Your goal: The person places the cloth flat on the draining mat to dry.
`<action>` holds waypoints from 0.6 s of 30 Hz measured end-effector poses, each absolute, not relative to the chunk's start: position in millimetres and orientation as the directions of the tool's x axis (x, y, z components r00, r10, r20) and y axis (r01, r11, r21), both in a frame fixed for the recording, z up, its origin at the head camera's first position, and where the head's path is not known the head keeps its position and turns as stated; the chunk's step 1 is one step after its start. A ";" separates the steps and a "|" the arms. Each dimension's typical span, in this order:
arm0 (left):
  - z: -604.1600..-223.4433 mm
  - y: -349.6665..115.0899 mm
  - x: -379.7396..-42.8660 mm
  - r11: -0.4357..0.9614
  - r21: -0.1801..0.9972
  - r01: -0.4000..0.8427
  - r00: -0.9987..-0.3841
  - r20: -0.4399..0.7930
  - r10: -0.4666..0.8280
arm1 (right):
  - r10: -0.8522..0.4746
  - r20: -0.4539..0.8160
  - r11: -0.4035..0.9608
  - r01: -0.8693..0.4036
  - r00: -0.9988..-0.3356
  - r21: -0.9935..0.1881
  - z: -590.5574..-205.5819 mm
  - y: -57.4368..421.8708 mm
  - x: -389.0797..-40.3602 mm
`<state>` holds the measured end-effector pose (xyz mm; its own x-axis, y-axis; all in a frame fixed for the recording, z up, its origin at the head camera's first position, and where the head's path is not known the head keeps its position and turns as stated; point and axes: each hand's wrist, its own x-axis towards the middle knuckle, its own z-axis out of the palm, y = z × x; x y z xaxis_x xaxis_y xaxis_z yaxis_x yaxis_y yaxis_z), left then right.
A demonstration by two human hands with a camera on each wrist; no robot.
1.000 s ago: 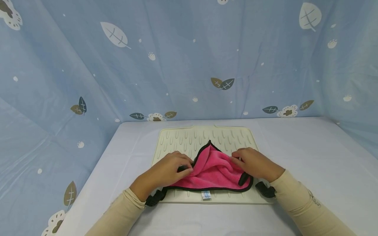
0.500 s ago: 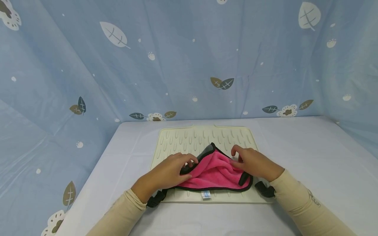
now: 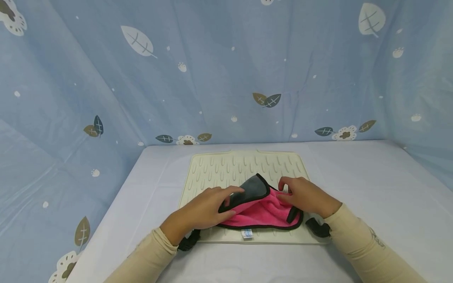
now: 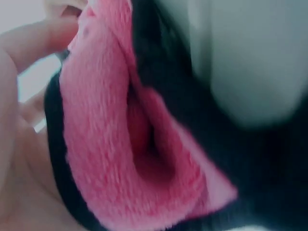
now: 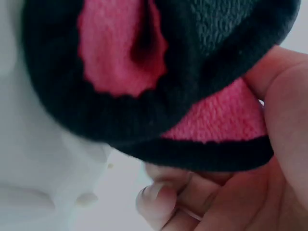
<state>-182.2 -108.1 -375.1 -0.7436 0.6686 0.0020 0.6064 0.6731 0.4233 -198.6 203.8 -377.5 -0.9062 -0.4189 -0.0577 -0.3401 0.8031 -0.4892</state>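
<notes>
A towel [image 3: 257,211], pink plush on one side and grey on the other with black edging, lies bunched on a cream ribbed mat [image 3: 212,169]. Its grey corner [image 3: 255,188] is folded over toward the near right. At its left side my left hand [image 3: 207,206] grips the fabric between thumb and fingers. My right hand [image 3: 304,194] holds the right side, with the thumb over the cloth. In the left wrist view the pink fold [image 4: 96,125] bulges along the palm. The right wrist view shows the black-edged cloth [image 5: 216,115] between thumb and curled fingers.
The mat lies on a table with a white cover [image 3: 364,188]. A small white label [image 3: 247,234] sticks out from the towel's near edge. Behind and to the left hangs a blue curtain [image 3: 219,70] with leaf prints. Black straps [image 3: 317,227] sit at the wrists.
The towel's far corner has flopped over to the right, so its grey side now shows. My left hand has shifted slightly right with the cloth; the right hand stays almost in place.
</notes>
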 end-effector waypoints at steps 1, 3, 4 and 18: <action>-376.2 -107.1 -181.9 0.680 0.416 0.604 -0.750 0.007 0.662 | -0.428 -0.048 0.794 -0.349 -0.903 -0.497 -377.7 203.7 -198.9; -378.0 -105.5 -180.9 0.694 0.398 0.600 -0.761 0.016 0.649 | -0.443 -0.022 0.781 -0.374 -0.896 -0.500 -377.9 203.1 -199.6; -378.3 -105.1 -180.7 0.702 0.384 0.599 -0.766 0.021 0.643 | -0.449 -0.010 0.777 -0.385 -0.893 -0.497 -377.5 202.8 -199.9; -364.5 -118.9 -190.6 0.805 0.284 0.521 -0.853 0.193 0.485 | -0.416 0.220 0.804 -0.470 -0.882 -0.365 -373.2 203.2 -199.5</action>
